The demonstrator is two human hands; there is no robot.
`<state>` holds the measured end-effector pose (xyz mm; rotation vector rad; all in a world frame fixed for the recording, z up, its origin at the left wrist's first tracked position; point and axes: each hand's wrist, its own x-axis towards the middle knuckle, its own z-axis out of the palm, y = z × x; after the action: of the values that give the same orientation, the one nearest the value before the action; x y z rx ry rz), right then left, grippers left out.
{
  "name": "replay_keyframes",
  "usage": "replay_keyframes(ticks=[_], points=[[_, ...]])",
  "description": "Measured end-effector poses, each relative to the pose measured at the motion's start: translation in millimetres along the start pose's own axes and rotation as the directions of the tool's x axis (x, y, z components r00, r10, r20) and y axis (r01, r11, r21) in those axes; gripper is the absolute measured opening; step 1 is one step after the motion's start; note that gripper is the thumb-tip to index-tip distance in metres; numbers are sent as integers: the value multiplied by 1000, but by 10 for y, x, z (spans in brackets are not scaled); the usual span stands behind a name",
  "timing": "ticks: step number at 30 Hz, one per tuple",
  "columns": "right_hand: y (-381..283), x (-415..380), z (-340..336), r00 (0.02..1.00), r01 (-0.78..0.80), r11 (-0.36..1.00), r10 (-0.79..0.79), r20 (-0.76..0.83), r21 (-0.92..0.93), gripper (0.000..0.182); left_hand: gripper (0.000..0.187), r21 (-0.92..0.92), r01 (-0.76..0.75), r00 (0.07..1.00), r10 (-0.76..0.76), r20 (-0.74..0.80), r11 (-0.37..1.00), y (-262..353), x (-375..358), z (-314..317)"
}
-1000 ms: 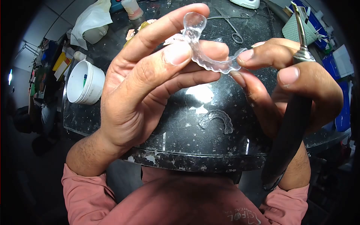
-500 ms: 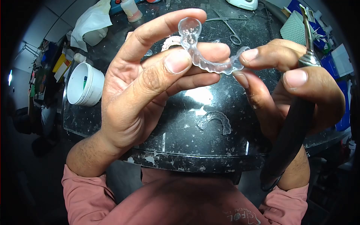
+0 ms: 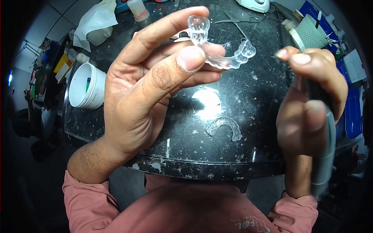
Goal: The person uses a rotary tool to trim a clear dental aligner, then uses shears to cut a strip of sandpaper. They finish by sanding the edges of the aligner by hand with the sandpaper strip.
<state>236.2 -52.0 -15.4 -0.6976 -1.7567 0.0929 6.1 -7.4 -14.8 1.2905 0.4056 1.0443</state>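
Observation:
My left hand [image 3: 134, 93] pinches a clear dental aligner [image 3: 234, 62] near one end between thumb and fingers, above the table. The aligner's arch curves to the right, its far end free. Over on the right, my right hand [image 3: 316, 77] is closed around a dental handpiece [image 3: 321, 167]; its slim metal end points up and is blurred by motion. A gap separates this hand from the aligner. A second clear aligner [image 3: 236, 130] lies on the black table below. Behind my left fingers, a pale dental model is mostly hidden.
The black table [image 3: 186, 149] has a worn front edge. A white tub [image 3: 97, 89] stands at left. Scissor-like metal forceps [image 3: 237, 29] lie at the back. A pale green basket [image 3: 309, 33] with tools stands at back right, and a white cloth [image 3: 95, 19] at back left.
My right hand has let go of the aligner's right end and moved away to the right, turning the handpiece. My left hand still holds the aligner, slightly turned.

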Motion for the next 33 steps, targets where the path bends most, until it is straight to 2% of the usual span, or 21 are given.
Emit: replay_keyframes(ticks=[2,4,5,6,8,10,11,14,24,28,30,31,33], points=[[17,61,-182,982,9,1000,-14,191,23,42,53,12,-65,995,66,-79,998,-77,-35,4],[-46,-19,55,999,-33,999,33,35,-17,40,51,30,-125,980,128,-149,992,-147,-67,5],[-104,66,174,999,-26,999,25,46,28,37,51,40,-155,971,159,-180,987,-159,-71,13],[-115,90,141,990,-65,994,53,133,90,35,51,40,-156,971,160,-176,987,-115,-62,42],[-31,50,195,992,0,991,-17,124,134,33,51,-30,-179,982,177,-64,983,6,-38,105],[-13,29,220,995,22,995,-32,94,100,33,51,4,-154,988,154,-16,988,-9,-43,-80],[-25,44,217,990,44,996,-54,130,77,32,51,39,-132,991,131,30,990,-18,-46,-151],[-11,53,217,984,70,995,-79,157,65,32,50,75,-210,978,208,28,975,-79,-10,-68],[-11,35,188,988,15,997,-25,149,70,33,50,80,-224,975,222,33,971,-78,-3,-51],[-6,41,118,981,-11,988,-18,191,154,36,49,111,-254,967,252,30,961,-76,-9,-32],[-6,39,144,995,31,992,-43,88,124,35,48,122,-259,966,258,28,958,-66,-26,-19],[23,124,77,951,161,986,-169,258,52,34,47,139,-266,964,264,28,954,-61,-36,-17],[-52,171,122,930,179,983,-161,331,-27,34,47,154,-272,962,270,32,950,-60,-41,-28]])
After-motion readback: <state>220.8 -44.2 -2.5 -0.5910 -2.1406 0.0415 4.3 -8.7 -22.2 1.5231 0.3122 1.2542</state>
